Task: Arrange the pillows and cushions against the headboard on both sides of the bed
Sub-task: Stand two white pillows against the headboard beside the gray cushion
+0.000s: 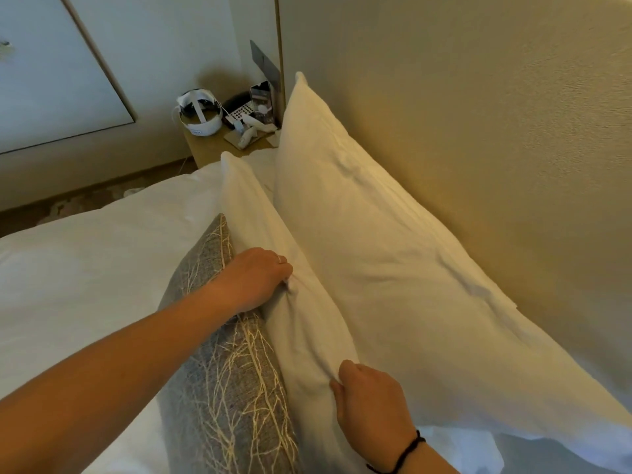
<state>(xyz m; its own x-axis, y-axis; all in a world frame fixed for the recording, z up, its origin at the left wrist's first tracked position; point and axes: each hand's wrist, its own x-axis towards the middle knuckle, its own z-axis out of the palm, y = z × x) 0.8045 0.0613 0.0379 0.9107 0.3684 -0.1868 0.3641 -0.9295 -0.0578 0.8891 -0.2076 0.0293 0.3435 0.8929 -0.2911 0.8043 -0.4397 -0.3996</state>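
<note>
A beige padded headboard (478, 131) backs the white bed (85, 268). One large white pillow (369, 241) already leans on it. The left hand (256, 278) and right hand (369, 395) each pinch the front pillow (290, 302), with the grey branch-patterned cushion (222, 388) against it. The other side is unseen, likely remaining.

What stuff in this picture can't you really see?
- Head view: gray cushion, bottom cut off by the frame edge.
- Left hand fingertips, buried in the front white pillow.
- Nightstand clutter, too small to identify.
- Bed's other side, outside the frame.
</note>
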